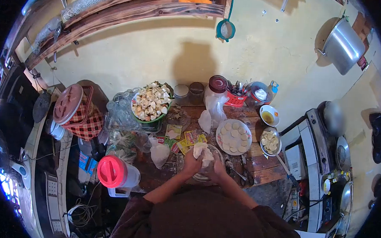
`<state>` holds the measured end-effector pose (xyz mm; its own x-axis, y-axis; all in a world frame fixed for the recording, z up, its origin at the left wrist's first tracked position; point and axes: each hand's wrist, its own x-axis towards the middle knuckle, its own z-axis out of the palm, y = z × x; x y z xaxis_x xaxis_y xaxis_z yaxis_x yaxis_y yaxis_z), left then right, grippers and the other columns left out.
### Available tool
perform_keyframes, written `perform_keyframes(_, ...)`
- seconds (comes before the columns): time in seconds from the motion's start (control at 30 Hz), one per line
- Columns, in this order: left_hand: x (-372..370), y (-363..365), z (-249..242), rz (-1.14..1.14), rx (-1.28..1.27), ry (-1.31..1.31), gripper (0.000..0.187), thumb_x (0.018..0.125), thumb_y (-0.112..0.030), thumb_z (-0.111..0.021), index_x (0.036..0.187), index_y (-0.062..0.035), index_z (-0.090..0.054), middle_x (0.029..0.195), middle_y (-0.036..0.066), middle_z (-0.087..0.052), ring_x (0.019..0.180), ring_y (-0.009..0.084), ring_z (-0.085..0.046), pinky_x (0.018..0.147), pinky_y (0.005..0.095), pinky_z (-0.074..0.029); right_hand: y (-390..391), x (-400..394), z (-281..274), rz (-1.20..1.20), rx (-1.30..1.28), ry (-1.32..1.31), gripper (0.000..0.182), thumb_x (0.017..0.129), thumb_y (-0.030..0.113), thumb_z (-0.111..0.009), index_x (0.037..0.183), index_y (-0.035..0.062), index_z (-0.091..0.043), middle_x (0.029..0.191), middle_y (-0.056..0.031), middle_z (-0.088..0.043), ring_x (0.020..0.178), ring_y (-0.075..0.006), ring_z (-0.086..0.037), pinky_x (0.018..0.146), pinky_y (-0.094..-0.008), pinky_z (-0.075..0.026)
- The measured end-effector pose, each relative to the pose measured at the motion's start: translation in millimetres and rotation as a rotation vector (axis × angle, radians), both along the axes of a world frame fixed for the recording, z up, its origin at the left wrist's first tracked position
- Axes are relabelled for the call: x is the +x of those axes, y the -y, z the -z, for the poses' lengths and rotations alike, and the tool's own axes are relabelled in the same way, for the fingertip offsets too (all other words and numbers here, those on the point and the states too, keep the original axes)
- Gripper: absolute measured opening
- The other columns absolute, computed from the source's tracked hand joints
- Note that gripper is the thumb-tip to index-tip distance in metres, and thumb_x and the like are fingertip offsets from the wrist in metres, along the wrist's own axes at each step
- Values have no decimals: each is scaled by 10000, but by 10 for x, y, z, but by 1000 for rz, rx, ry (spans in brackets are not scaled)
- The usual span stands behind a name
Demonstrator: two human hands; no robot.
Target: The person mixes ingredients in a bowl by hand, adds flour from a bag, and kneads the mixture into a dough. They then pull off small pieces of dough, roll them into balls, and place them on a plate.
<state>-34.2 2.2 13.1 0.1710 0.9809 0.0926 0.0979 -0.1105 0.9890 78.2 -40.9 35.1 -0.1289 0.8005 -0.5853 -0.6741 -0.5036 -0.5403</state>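
A pale lump of dough (203, 152) is between my two hands, above a clear bowl (218, 153) at the table's front edge. My left hand (192, 164) is closed around the dough from the left. From the other side my right hand (216, 170) curls in against it, its fingertips partly hidden. Beyond the hands, a white plate (220, 142) carries several flat dough rounds. Yellow packets (191, 138) and a plastic bag of white powder (159, 155) lie to the left of the bowl. A spoon (238, 174) and scissors (247, 171) rest by my right hand.
A pan (276, 133) with pale slices and a bowl of yellow liquid (269, 115) stand right. A heaped green basin (150, 120), a red-lidded jug (126, 175) and a checkered basket (86, 123) are left. A stove (321, 141) stands far right; jars (196, 93) line the wall.
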Motion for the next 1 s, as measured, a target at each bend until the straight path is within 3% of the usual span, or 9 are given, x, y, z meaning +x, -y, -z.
perform_keyframes(0.1,-39,90,-333,141,131,-10,342,787,-182,-619,1059,1,-523,958,156,-607,899,280,-588,803,366,-447,-17,-8,-8,-44,160,-401,596,871,587,-279,1199,125,-465,1131,-86,-528,1044,-262,-509,867,-444,-420)
perform_keyframes(0.2,-66,88,-258,279,264,-139,501,741,-243,-662,1136,-6,-466,1183,176,-493,1041,331,-512,890,415,-394,-100,154,7,-1,135,-266,573,864,589,-303,1137,125,-497,1099,-84,-549,980,-263,-545,862,-434,-428)
perform_keyframes(0.27,-133,117,-352,198,741,-678,608,760,-317,-618,1214,13,-386,1214,213,-434,1097,369,-449,924,438,-348,-166,132,-81,67,89,-294,508,864,561,-349,1048,123,-529,991,-75,-587,887,-254,-577,780,-412,-473)
perform_keyframes(0.4,-211,106,-585,152,886,-944,466,845,-266,-527,1192,20,-407,1295,157,-362,1046,353,-494,912,448,-371,-224,282,204,7,66,-438,413,863,500,-424,984,123,-541,893,-63,-603,810,-238,-593,660,-379,-499)
perform_keyframes(0.47,-134,92,-315,202,46,415,466,910,-370,-398,1153,23,-460,1282,129,-387,1061,298,-492,935,413,-355,-226,345,320,16,62,-456,388,864,479,-443,978,122,-541,880,-63,-603,801,-231,-596,625,-371,-501)
perform_keyframes(0.6,-235,-84,-44,155,-68,67,609,927,-481,-196,1185,12,-445,1227,132,-466,1138,248,-436,973,428,-316,-205,431,534,9,211,-345,337,868,428,-465,959,114,-544,864,-58,-602,764,-216,-604,622,-340,-502)
perform_keyframes(0.77,-91,-20,90,186,-833,917,673,891,-573,-220,1252,-35,-403,1209,125,-487,1122,254,-451,986,400,-310,-195,209,422,253,411,335,306,882,327,-480,1012,53,-516,884,-79,-596,765,-219,-607,646,-318,-504)
perform_keyframes(0.83,-109,15,-84,234,-875,1042,681,885,-583,-227,1262,-42,-398,1226,123,-475,1138,258,-435,996,409,-296,-132,103,164,113,480,1123,353,889,236,-458,1138,-13,-449,1026,-167,-556,927,-277,-572,814,-372,-461)
perform_keyframes(1.0,-130,-75,-15,197,-772,1113,650,878,-577,-293,1222,-44,-433,1187,123,-503,1109,263,-463,972,429,-330,113,-113,-254,-202,902,1372,423,862,223,-462,1228,14,-423,1184,-231,-456,1124,-328,-432,992,-417,-271)
